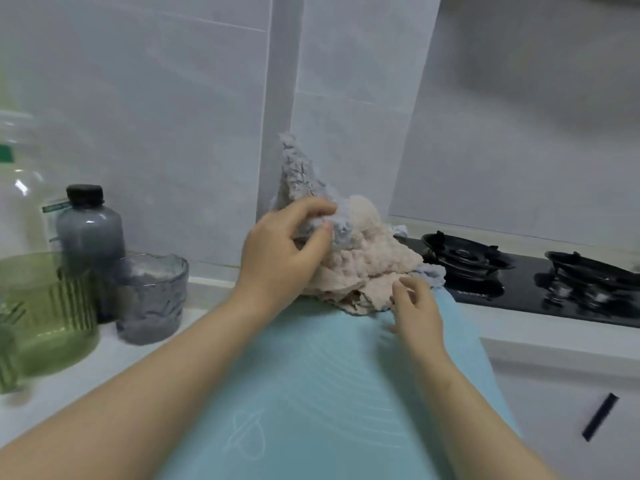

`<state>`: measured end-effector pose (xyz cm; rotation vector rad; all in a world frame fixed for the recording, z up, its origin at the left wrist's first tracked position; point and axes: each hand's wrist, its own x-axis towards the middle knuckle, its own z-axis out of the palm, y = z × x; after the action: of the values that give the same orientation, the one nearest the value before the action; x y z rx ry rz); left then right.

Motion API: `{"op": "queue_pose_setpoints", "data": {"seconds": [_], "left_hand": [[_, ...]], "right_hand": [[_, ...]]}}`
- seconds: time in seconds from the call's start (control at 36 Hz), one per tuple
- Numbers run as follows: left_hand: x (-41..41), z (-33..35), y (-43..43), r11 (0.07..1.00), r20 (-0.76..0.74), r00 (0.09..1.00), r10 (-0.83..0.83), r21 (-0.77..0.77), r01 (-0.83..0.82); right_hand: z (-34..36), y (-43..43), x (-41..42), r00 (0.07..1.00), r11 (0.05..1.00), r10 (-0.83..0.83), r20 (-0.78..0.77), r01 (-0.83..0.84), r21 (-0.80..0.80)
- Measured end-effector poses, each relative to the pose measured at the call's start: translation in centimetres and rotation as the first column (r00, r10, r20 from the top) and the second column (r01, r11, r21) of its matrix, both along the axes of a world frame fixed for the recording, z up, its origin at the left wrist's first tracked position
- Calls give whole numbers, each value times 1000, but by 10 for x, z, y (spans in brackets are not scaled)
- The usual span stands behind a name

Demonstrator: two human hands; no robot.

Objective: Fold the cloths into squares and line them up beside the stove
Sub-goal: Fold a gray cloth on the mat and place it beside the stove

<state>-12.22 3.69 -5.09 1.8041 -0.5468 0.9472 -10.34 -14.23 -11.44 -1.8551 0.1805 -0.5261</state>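
From the head view we see a heap of cloths at the back of a blue mat [311, 375], just left of the stove [519, 271]. Our left hand [287, 247] pinches the grey cloth [298, 171] between thumb and curled fingers, and one corner of it stands up against the wall. The pink cloth [367, 258] lies crumpled under and to the right of that hand. Our right hand [415, 306] holds nothing; its fingers are relaxed and loosely spread over the mat, just at the pink cloth's near edge. Whether it touches the cloth we cannot tell. A bottle [88, 230] and a glass [152, 296] stand well to the left.
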Motion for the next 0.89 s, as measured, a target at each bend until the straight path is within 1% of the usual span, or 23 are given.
{"op": "queue_pose_setpoints", "data": {"seconds": [0.06,0.11,0.19,0.25,0.28,0.33,0.44,0.5,0.53,0.58,0.64,0.69,0.78,0.81,0.83,0.86,0.89], "left_hand": [[3,-12,-3,999,7,1000,-27,19,27],[11,-27,-8,996,-46,998,-47,69,50],[22,-56,-14,966,-194,981,-15,251,64],[33,-76,-15,918,-294,955,44,388,78],[39,-83,-14,899,-344,938,47,424,111],[50,-88,-13,896,-395,919,8,411,169],[54,-87,-9,935,-391,908,-152,242,261],[51,-84,-8,947,-368,913,-176,190,259],[51,-84,-7,957,-343,927,-153,182,225],[53,-83,-6,975,-280,959,-53,192,109],[52,-81,-6,979,-239,970,50,203,0],[50,-79,-9,962,-221,966,134,262,-74],[46,-82,-13,901,-282,931,231,422,-96],[46,-84,-13,897,-313,919,238,434,-84],[47,-85,-11,905,-337,913,230,418,-74],[46,-85,-9,917,-337,915,223,391,-80],[45,-85,-8,924,-309,924,227,369,-104]], "right_hand": [[-5,4,1,1000,996,1,-14,0,84],[-12,10,3,1000,988,6,-23,-3,156],[-23,13,7,1000,987,-14,-26,18,160],[-25,13,10,1000,990,-11,-8,12,143],[-25,13,12,1000,990,4,11,-6,138],[-24,15,15,997,988,47,58,-55,144],[-22,19,15,986,959,64,155,-104,265],[-22,17,16,970,935,106,220,-173,311],[-21,16,16,960,930,134,247,-208,304],[-21,15,16,942,938,185,279,-254,236],[-23,13,17,942,953,188,278,-243,178],[-24,9,19,950,952,167,266,-225,206],[-25,4,20,956,945,164,243,-223,240],[-24,4,18,960,951,164,228,-215,221],[-23,5,13,965,962,158,210,-198,186],[-21,5,9,973,983,131,188,-153,105],[-21,5,7,983,997,75,166,-70,-35]]}}
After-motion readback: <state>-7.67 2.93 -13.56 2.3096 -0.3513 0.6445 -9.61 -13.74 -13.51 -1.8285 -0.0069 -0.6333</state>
